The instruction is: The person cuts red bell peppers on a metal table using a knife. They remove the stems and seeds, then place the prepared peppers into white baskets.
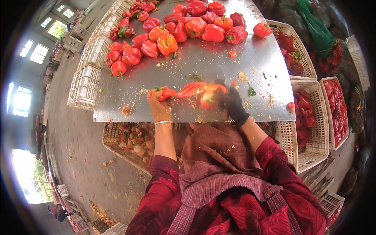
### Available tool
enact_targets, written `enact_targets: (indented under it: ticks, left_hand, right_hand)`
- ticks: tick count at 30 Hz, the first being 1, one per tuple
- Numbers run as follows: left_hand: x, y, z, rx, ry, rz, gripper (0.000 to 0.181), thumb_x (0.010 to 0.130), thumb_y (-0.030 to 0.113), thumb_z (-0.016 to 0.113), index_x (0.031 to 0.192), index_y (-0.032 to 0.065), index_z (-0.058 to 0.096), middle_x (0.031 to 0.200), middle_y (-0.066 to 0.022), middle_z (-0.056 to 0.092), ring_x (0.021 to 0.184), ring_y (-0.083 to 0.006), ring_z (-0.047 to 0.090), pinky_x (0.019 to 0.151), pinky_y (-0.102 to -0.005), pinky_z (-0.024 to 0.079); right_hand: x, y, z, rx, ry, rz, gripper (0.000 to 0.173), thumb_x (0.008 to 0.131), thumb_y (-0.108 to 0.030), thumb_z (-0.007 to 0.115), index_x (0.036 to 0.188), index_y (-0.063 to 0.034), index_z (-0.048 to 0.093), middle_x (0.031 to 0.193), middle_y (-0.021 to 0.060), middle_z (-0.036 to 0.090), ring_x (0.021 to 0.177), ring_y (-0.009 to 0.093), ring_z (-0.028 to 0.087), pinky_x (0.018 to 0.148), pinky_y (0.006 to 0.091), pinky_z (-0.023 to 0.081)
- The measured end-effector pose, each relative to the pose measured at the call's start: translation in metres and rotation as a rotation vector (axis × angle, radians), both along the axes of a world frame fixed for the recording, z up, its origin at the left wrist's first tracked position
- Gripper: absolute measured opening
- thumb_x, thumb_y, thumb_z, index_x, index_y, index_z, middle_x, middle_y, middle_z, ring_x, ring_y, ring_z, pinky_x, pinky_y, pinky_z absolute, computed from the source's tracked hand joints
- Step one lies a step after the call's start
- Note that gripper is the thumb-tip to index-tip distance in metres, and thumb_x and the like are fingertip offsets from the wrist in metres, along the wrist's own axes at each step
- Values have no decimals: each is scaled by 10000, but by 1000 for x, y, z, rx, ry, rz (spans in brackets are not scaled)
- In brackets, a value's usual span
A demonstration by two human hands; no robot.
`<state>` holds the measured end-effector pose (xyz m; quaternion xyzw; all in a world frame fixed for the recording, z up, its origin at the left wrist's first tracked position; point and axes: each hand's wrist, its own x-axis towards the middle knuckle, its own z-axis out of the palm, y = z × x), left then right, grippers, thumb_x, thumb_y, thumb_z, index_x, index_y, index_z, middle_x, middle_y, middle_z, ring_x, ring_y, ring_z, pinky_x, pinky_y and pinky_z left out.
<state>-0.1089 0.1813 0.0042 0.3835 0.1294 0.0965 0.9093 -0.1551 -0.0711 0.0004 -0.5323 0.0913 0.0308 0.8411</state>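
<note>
On the metal table, my left hand in an orange-brown glove grips a piece of red bell pepper with some green on it. My right hand, in a black glove and partly blurred, is shut on a knife with a curved blade pointing away from me. Between the hands lie opened red pepper pieces, and a blurred part with pale flesh is beside the right hand. Seeds and scraps are scattered around. Whole red and orange bell peppers are heaped at the far side.
White plastic crates line the table's left edge. On the right, crates hold red pepper pieces. A crate of pepper scraps is below the front edge. A green leaf and a red scrap lie on the table.
</note>
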Motion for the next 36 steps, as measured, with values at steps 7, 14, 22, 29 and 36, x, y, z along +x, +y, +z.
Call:
enact_targets:
  ticks: [7,14,22,29,36]
  left_hand:
    - [9,58,-12,1625,117,490,296,786,188,644,1002,-3,578,952,-178,618,908,-284,598,865,-428,441]
    - [-39,-72,52,1619,-456,-104,261,884,252,578,1054,58,617,958,-108,638,787,-231,628,712,-346,486]
    - [-17,-104,8,1385,39,-915,320,835,239,541,1101,74,605,796,-78,654,734,-169,625,627,-324,479]
    - [-10,-106,35,1226,153,-1199,381,783,188,566,1152,95,580,784,-49,663,711,-158,633,613,-282,491]
    - [-25,-87,9,943,-302,-1174,425,845,174,581,1255,66,546,1176,-14,542,927,-86,534,730,-269,473]
  right_hand:
    - [-19,-38,23,-34,5,-137,531,779,-117,663,1275,-63,483,864,56,604,497,76,494,414,214,393]
    - [7,-9,-1,-657,-180,-121,552,788,-293,714,1266,-97,520,1011,84,649,883,198,628,774,340,501]
    - [-12,-5,-19,-247,-19,9,471,818,-307,658,1193,-45,548,956,82,637,815,136,601,692,291,493]
    - [-8,-12,25,-331,1,204,369,814,-260,669,1068,-3,595,830,57,626,687,111,590,574,271,492]
    - [19,-29,-41,262,192,476,314,790,-195,660,1077,-85,596,903,103,621,805,221,619,716,335,499]
